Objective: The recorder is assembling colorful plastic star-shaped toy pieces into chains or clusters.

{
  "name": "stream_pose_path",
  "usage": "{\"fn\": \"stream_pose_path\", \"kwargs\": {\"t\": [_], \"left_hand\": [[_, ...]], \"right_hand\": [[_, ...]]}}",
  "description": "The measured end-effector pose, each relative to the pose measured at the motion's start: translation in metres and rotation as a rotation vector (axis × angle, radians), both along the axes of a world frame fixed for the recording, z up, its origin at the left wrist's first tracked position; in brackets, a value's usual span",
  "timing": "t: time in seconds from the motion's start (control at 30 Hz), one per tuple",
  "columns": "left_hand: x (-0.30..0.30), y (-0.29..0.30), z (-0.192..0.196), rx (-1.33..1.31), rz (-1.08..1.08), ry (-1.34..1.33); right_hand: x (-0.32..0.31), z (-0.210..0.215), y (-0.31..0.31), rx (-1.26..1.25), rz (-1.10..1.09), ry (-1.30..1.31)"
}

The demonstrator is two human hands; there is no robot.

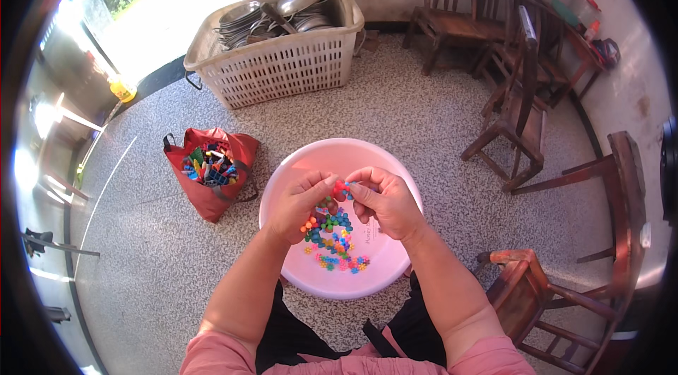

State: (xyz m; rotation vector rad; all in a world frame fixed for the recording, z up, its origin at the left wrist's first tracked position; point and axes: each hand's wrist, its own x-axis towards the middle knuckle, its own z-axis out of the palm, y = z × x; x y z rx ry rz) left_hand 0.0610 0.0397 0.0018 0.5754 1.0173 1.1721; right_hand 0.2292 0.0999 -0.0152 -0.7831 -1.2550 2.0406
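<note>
Over the pink basin (pixel 296 163), both hands meet above its middle. Left of the basin: red bag (pixel 212 170) on the floor, mouth open upward, full of mixed coloured plastic pieces. Behind the basin: white slatted laundry basket (pixel 282 68) stacked with metal dishes.

Left hand (pixel 300 205): fingers curled in, not flat open. Thumb and forefinger pinched onto the left side of the small red piece (pixel 340 188). A few orange and green bits show under its palm; can't tell if it's holding them or they're lying in the basin below.

Red piece: small, rounded, knobbly, with a blue bit touching its right edge. Too small to read a long axis or which way it points.

Right hand (pixel 385 202): also curled, fingertips closed on the right side of the same piece, thumb on top. Both hands touch at the piece.

Under the hands: loose pile of coloured beads (pixel 337 237) on the basin bottom, blue, green, orange, pink, spread toward the near rim.

Right of the basin: dark wooden chairs (pixel 519 128) on the speckled floor (pixel 424 114), well apart from it.
</note>
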Motion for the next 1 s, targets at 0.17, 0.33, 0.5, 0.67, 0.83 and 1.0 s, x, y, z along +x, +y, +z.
{"fn": "stream_pose_path", "kwargs": {"t": [0.17,0.33,0.5,0.67,0.83,1.0], "left_hand": [[0.001,0.001,-0.013,0.059,-0.054,-0.168],[0.004,0.003,-0.018,0.066,0.019,-0.212],[0.004,0.004,-0.013,0.041,0.093,-0.163],[0.002,0.002,-0.015,0.004,0.063,-0.212],[0.007,0.002,-0.006,-0.047,0.054,-0.218],[0.005,0.001,-0.010,-0.057,0.050,-0.212]], "right_hand": [[0.003,0.001,0.000,0.022,0.040,-0.042],[-0.006,0.000,-0.007,-0.072,-0.119,-0.005],[0.001,-0.002,0.004,-0.330,-0.224,0.140],[-0.002,0.009,-0.002,-0.330,-0.082,0.123],[-0.006,0.005,-0.009,0.187,-0.094,-0.127],[-0.010,0.004,-0.013,0.368,-0.175,-0.156]]}}
